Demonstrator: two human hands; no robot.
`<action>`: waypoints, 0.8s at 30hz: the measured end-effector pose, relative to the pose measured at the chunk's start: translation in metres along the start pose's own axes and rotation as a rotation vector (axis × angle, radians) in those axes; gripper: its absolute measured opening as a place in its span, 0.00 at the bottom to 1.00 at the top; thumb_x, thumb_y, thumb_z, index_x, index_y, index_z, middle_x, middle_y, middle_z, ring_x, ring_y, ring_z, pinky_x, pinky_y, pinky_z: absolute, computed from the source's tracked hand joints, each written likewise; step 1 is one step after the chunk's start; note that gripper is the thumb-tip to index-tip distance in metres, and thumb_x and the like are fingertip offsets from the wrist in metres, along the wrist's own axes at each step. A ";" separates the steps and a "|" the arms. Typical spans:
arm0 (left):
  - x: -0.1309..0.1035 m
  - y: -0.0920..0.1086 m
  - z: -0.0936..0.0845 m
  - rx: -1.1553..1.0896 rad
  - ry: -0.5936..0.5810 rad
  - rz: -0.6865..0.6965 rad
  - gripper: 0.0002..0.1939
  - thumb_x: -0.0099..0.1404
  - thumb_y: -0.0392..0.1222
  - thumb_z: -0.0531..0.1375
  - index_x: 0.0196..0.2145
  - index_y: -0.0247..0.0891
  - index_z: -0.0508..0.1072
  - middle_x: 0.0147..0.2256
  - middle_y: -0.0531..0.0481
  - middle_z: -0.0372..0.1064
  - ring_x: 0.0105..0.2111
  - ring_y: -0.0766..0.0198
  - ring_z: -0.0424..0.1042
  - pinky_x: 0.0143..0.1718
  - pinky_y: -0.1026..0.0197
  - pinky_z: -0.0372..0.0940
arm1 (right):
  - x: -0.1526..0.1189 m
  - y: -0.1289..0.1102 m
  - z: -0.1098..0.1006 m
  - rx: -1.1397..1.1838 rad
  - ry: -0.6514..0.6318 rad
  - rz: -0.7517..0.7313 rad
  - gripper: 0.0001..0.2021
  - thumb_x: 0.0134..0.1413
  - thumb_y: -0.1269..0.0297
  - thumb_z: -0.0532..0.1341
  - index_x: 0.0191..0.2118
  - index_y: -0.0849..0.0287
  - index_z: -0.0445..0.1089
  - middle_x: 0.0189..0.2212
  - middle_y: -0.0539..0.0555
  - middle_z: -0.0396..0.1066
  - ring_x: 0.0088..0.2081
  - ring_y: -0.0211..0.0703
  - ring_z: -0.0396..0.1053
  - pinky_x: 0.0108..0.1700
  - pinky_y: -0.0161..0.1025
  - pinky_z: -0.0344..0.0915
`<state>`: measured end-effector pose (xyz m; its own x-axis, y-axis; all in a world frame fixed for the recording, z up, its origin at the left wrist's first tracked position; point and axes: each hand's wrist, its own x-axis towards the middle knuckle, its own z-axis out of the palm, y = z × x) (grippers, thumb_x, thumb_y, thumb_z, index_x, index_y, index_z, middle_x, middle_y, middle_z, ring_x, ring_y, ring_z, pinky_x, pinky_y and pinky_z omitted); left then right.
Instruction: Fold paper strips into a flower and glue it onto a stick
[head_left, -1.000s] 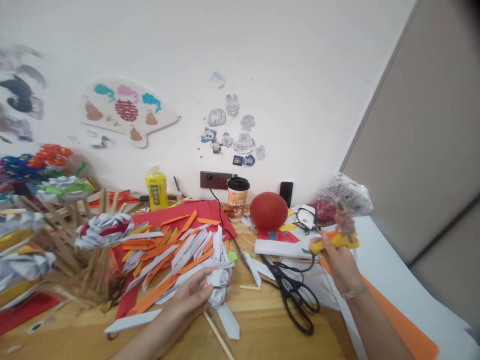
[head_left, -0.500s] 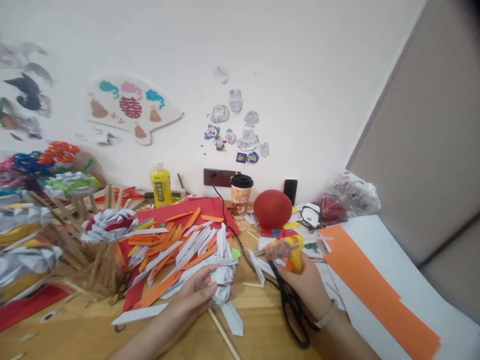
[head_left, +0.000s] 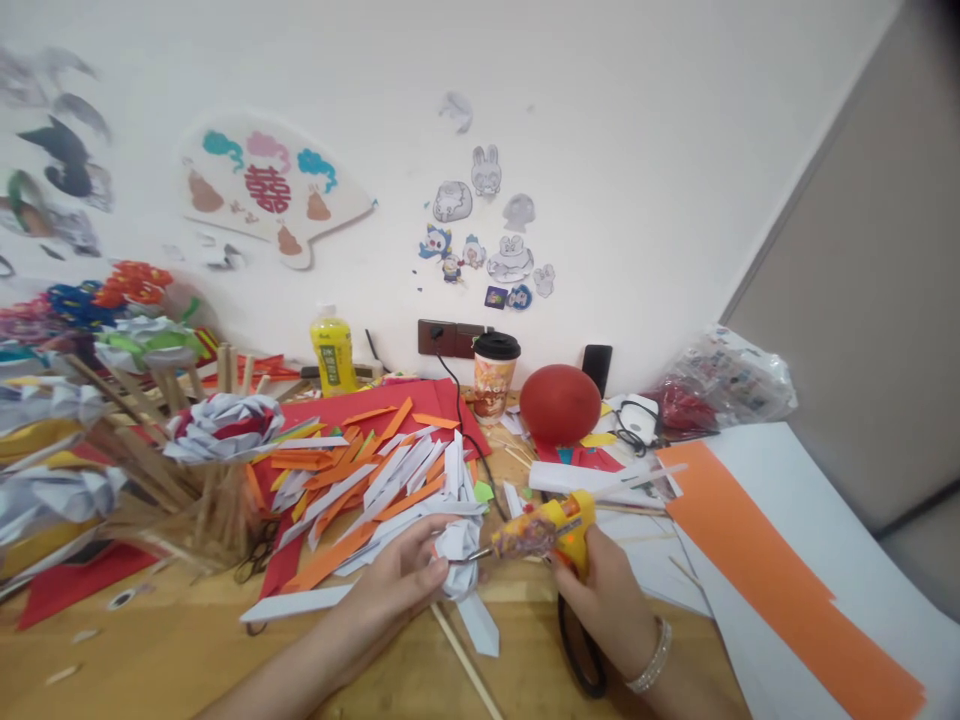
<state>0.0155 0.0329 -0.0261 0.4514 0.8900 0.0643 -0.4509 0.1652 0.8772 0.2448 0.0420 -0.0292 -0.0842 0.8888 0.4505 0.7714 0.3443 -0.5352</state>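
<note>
My left hand is closed around a white folded-paper flower, with a thin wooden stick running down from it toward me. A pointed white paper strip hangs below the flower. In my right hand is a yellow glue gun with a patterned barrel; a clear glue stick juts from its back. The metal nozzle meets the flower beside my left thumb. Black-handled scissors lie under my right hand, partly hidden by it.
Folded white and orange paper strips lie heaped on red paper. Finished paper flowers on sticks stand at the left. Behind are a yellow bottle, a lidded cup and a red balloon. Orange paper lies over white sheets at the right.
My right hand has lifted the glue gun off the scissors and swung its nozzle left onto the flower. My left hand keeps its hold; the view has shifted slightly.
</note>
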 end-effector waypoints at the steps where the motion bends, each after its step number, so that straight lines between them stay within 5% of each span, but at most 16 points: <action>1: 0.000 0.000 0.000 -0.002 0.000 0.007 0.19 0.54 0.41 0.61 0.44 0.38 0.66 0.37 0.46 0.66 0.36 0.58 0.67 0.42 0.55 0.60 | -0.001 0.002 0.001 -0.009 0.007 -0.009 0.03 0.45 0.66 0.52 0.25 0.58 0.60 0.18 0.50 0.64 0.21 0.41 0.62 0.22 0.34 0.57; 13: 0.001 0.003 0.003 0.010 0.016 -0.001 0.19 0.54 0.43 0.61 0.44 0.38 0.67 0.37 0.46 0.67 0.36 0.60 0.66 0.41 0.58 0.59 | -0.001 0.002 0.001 -0.021 0.033 -0.041 0.06 0.46 0.64 0.52 0.23 0.57 0.62 0.15 0.48 0.61 0.18 0.39 0.59 0.19 0.33 0.54; 24: 0.001 0.001 0.003 0.023 0.040 -0.020 0.19 0.55 0.43 0.60 0.45 0.39 0.66 0.38 0.46 0.68 0.37 0.59 0.68 0.42 0.57 0.59 | 0.000 -0.006 0.002 0.021 0.021 0.136 0.09 0.41 0.59 0.57 0.20 0.57 0.58 0.15 0.49 0.63 0.18 0.40 0.61 0.20 0.33 0.58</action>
<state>0.0177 0.0327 -0.0244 0.4291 0.9028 0.0277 -0.4241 0.1743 0.8887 0.2388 0.0402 -0.0276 0.0337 0.9213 0.3874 0.7614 0.2274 -0.6071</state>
